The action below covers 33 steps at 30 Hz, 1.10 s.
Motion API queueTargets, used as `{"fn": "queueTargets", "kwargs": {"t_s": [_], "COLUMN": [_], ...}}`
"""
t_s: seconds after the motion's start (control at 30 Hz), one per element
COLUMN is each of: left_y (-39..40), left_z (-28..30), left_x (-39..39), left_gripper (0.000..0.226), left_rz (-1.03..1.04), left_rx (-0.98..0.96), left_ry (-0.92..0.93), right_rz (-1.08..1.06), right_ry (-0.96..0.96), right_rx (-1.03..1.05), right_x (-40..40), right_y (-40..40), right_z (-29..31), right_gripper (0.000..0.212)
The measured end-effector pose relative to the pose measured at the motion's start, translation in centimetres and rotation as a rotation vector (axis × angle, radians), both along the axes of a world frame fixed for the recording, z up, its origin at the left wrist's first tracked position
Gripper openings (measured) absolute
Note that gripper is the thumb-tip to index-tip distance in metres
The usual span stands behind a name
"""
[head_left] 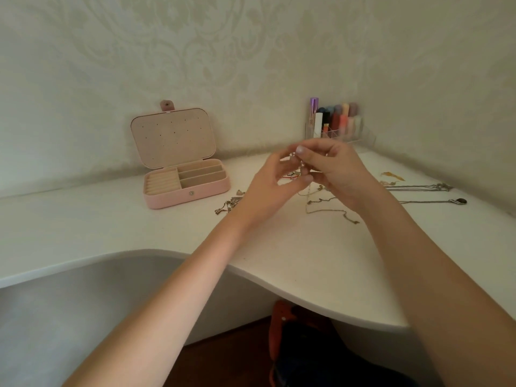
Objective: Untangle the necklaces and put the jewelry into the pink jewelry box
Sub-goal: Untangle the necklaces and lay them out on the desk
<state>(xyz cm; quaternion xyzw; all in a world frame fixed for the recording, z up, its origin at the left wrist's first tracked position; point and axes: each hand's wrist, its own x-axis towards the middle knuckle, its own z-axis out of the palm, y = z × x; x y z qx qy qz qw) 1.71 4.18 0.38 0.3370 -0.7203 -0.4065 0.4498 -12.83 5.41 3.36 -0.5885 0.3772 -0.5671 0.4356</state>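
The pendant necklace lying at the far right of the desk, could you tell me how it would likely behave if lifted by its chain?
The pendant necklace would probably go limp and drape, since its thin chain lies slack along the desk. The dark oval pendant at its end would likely swing and pull that end down. A chain this fine may slip through fingers.

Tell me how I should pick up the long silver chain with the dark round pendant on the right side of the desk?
Pinch the dark round pendant at the far right end of the silver chain, coming straight down from above with your fingers. The chain lies flat and stretched out on the white desk, too thin to grab easily, while the pendant is the thickest part. It lies apart from the tangle that both hands are working on.
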Motion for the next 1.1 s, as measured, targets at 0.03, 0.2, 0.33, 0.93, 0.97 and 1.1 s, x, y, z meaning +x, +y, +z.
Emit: {"fn": "queueTargets", "kwargs": {"t_s": [0.03, 0.2, 0.33, 0.93, 0.97, 1.1], "left_y": [0.1, 0.7, 0.5, 4.7, 4.8, 4.7], "left_z": [0.2, 0.6, 0.4, -1.2, -1.3, -1.2], "left_x": [-0.5, -1.8, -0.9, -6.9, -7.6, -9.3], "left_gripper": [0.047, 0.026, 0.026, 0.011, 0.013, 0.015], "left_rz": [-0.044, -0.133, -0.048, 0.068, 0.082, 0.152], "left_rx": [0.079, 0.205, 0.104, -0.085, -0.057, -0.061], "left_ry": [0.041, 0.066, -0.08, -0.329, -0.294, -0.317], "right_rz": [0.033, 0.067, -0.054, -1.019, -1.042, -1.118], "right_ry": [-0.047, -0.227, -0.373, 0.311, 0.37, 0.577], "right_rx": [0.006, 0.038, 0.02, 0.102, 0.101, 0.116], "right_x": [-0.1, -0.8, -1.2, -13.7, -14.4, -16.1], "right_y": [0.0, -0.1, -0.2, 5.9, 6.4, 7.7], "right_z": [0.1, 0.3, 0.1, -5.1, -5.2, -5.3], "right_gripper": [0.016, 0.018, 0.017, 0.019, 0.02, 0.016]}}
